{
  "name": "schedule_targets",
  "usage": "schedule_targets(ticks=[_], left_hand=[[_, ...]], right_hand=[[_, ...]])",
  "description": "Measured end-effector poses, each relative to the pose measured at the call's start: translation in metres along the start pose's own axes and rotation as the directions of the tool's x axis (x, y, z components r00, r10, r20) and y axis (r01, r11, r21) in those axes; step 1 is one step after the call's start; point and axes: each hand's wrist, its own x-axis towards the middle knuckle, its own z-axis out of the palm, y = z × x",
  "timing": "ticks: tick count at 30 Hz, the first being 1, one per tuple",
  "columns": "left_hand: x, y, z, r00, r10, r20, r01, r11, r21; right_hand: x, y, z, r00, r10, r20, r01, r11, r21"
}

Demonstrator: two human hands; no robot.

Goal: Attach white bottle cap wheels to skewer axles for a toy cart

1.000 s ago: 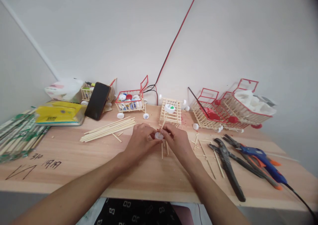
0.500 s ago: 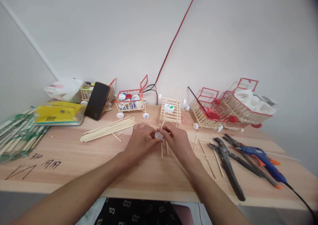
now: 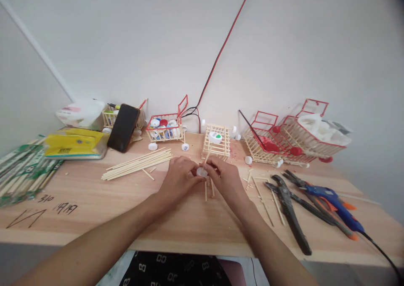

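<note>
- Over the middle of the surface (image 3: 189, 231), a whitish cap (image 3: 202, 172) sits between the left hand (image 3: 179, 174) and right hand (image 3: 223, 174), the near end of a thin stick (image 3: 207, 154) apparently meeting it.
- Holding the stick square to the cap's centre, with light, steady pressure, should keep both aligned.
- Left fingers, barely parted, pinch the cap's rim; right fingers pinch the stick beside it.

1. My view shifts very slightly: the front edge of the wooden surface (image 3: 189, 231) sits a hair higher than a second ago.
2. Between my left hand (image 3: 179, 174) and right hand (image 3: 223, 174), any turn of the clear cap (image 3: 202, 172) is too slight to tell.
</note>
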Motion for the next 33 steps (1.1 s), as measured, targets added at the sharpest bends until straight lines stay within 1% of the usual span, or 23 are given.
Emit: schedule_targets(ticks=[9, 22, 33], left_hand=[[0.0013, 0.0010, -0.0015, 1.000, -0.003, 0.007, 0.003, 1.000, -0.009], [0.0003, -0.0019, 0.0016, 1.000, 0.006, -0.003, -0.006, 1.000, -0.018], [0.0005, -0.0028, 0.0017, 1.000, 0.009, 0.009, -0.008, 0.999, -0.037]], right_hand=[[-0.0004, -0.0017, -0.0008, 1.000, -0.004, 0.000, 0.004, 1.000, 0.004], [-0.0009, 0.0005, 0.0008, 1.000, 0.011, -0.003, -0.010, 1.000, 0.014], [-0.0006, 0.0004, -0.0001, 1.000, 0.005, -0.003, -0.005, 1.000, 0.006]])
